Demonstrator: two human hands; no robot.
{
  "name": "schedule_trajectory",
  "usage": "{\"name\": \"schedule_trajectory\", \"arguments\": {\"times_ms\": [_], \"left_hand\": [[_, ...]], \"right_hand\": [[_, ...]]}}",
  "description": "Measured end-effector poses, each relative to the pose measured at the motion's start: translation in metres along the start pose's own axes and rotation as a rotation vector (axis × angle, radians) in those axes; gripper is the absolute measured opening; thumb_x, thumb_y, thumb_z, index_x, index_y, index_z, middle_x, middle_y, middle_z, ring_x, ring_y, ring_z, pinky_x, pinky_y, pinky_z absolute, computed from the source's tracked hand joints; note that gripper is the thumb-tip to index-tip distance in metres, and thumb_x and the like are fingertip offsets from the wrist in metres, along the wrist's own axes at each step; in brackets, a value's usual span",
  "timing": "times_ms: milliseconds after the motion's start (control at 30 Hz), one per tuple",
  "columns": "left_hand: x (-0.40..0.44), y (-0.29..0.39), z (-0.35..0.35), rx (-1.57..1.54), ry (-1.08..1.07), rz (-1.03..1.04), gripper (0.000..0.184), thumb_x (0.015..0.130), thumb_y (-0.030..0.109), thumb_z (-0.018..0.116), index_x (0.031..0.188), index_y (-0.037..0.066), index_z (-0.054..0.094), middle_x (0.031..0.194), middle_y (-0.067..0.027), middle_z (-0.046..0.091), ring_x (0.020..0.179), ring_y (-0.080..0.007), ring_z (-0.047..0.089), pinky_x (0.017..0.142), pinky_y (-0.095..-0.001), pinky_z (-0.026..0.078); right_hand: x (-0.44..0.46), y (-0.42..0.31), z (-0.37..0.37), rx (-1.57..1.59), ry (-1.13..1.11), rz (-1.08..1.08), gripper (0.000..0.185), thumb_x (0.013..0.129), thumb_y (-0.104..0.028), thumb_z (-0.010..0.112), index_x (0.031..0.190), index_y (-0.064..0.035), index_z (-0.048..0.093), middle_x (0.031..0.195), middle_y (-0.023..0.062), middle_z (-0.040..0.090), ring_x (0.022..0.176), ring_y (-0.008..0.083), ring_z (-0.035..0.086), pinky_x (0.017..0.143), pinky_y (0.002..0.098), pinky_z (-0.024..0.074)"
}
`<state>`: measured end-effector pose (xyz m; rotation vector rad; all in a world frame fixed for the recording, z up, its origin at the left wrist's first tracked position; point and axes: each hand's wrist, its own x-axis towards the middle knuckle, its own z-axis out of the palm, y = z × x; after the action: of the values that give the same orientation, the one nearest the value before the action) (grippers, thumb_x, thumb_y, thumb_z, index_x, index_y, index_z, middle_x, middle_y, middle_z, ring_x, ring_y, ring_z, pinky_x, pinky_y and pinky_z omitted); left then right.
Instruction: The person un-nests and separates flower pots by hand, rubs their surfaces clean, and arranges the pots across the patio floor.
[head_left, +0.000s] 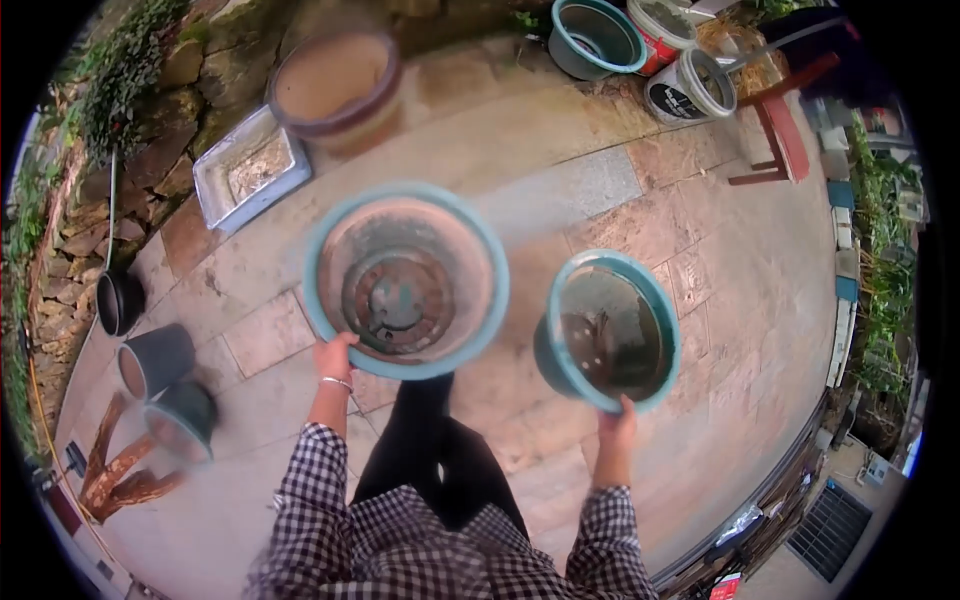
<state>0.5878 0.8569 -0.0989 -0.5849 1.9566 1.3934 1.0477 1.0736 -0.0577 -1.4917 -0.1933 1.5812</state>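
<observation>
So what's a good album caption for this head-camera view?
Left hand holding a wide teal-rimmed pot, right hand a smaller pot, above paving.

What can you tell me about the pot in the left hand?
The wide round pot looks plastic, with a thick blue-green rim. Its inner wall is stained brownish, narrowing to a darker base with a greenish centre. Its mouth faces the camera. The left hand grips the rim's near left; the pot seems held above the paving.

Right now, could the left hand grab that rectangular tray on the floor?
Probably not: the left hand grips the big round pot by its rim, and the rectangular tray sits farther out, past the pot.
</observation>
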Motion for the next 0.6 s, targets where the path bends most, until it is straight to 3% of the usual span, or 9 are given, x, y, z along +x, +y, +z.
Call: {"name": "schedule_trajectory", "arguments": {"times_ms": [100, 233, 267, 300, 400, 533, 600], "left_hand": [[0.029, 0.008, 0.047, 0.003, -0.027, -0.037, 0.036, 0.067, 0.003, 0.064, 0.1, -0.007, 0.054, 0.085, -0.0142, 0.061, 0.067, -0.0261, 0.063, 0.049, -0.0376, 0.053], [0.047, 0.038, 0.093, 0.215, 0.042, -0.046, 0.039, 0.065, 0.006, 0.067, 0.101, -0.005, 0.055, 0.084, -0.014, 0.061, 0.067, -0.0251, 0.063, 0.047, -0.0341, 0.052], [0.062, 0.033, 0.096, 0.248, 0.045, -0.028, 0.04, 0.064, 0.006, 0.067, 0.101, -0.005, 0.056, 0.084, -0.0136, 0.061, 0.067, -0.0246, 0.063, 0.048, -0.0338, 0.052], [0.071, 0.03, 0.101, 0.281, 0.045, -0.011, 0.041, 0.064, 0.007, 0.067, 0.101, -0.005, 0.056, 0.084, -0.0133, 0.062, 0.067, -0.0241, 0.063, 0.048, -0.0335, 0.051], [0.086, 0.04, 0.109, 0.276, 0.058, 0.007, 0.038, 0.063, 0.007, 0.067, 0.099, -0.004, 0.057, 0.082, -0.0117, 0.063, 0.067, -0.0221, 0.063, 0.047, -0.032, 0.05], [0.109, 0.029, 0.108, 0.289, 0.133, 0.052, 0.034, 0.063, 0.005, 0.066, 0.095, -0.003, 0.058, 0.081, -0.0104, 0.063, 0.065, -0.0207, 0.061, 0.048, -0.0315, 0.049], [0.118, 0.024, 0.108, 0.284, 0.15, 0.039, 0.032, 0.064, 0.004, 0.065, 0.094, -0.003, 0.058, 0.079, -0.0094, 0.063, 0.064, -0.0203, 0.06, 0.048, -0.0316, 0.049]], "right_hand": [[0.024, -0.006, 0.051, -0.028, -0.001, 0.015, 0.016, 0.084, -0.004, 0.057, 0.099, 0.0022, 0.055, 0.096, 0.0127, 0.062, 0.095, 0.0278, 0.061, 0.09, 0.0452, 0.0517], [0.089, -0.005, 0.101, -0.099, 0.107, 0.047, 0.009, 0.085, -0.005, 0.059, 0.091, 0.0004, 0.055, 0.088, 0.0104, 0.061, 0.086, 0.0249, 0.062, 0.084, 0.0398, 0.0543], [0.085, 0.002, 0.137, -0.117, 0.03, 0.048, 0.009, 0.086, -0.006, 0.058, 0.092, 0.0001, 0.055, 0.088, 0.0101, 0.061, 0.087, 0.0242, 0.061, 0.08, 0.0389, 0.0544], [0.104, 0.005, 0.143, -0.117, 0.001, 0.039, 0.036, 0.087, -0.006, 0.055, 0.12, 0.0039, 0.047, 0.12, 0.0175, 0.055, 0.113, 0.0326, 0.053, 0.1, 0.0488, 0.0441], [0.141, 0.01, 0.195, -0.155, -0.052, 0.079, 0.023, 0.089, -0.008, 0.055, 0.108, 0.003, 0.05, 0.109, 0.0163, 0.055, 0.105, 0.0301, 0.055, 0.097, 0.0498, 0.0462], [0.183, 0.019, 0.267, -0.164, -0.195, 0.084, 0.024, 0.091, -0.006, 0.049, 0.112, 0.0035, 0.049, 0.111, 0.0156, 0.055, 0.107, 0.0312, 0.054, 0.1, 0.0523, 0.043], [0.201, 0.02, 0.301, -0.161, -0.145, 0.105, 0.024, 0.091, -0.005, 0.049, 0.114, 0.0037, 0.049, 0.112, 0.0154, 0.055, 0.108, 0.0312, 0.053, 0.101, 0.0523, 0.0423]]}}
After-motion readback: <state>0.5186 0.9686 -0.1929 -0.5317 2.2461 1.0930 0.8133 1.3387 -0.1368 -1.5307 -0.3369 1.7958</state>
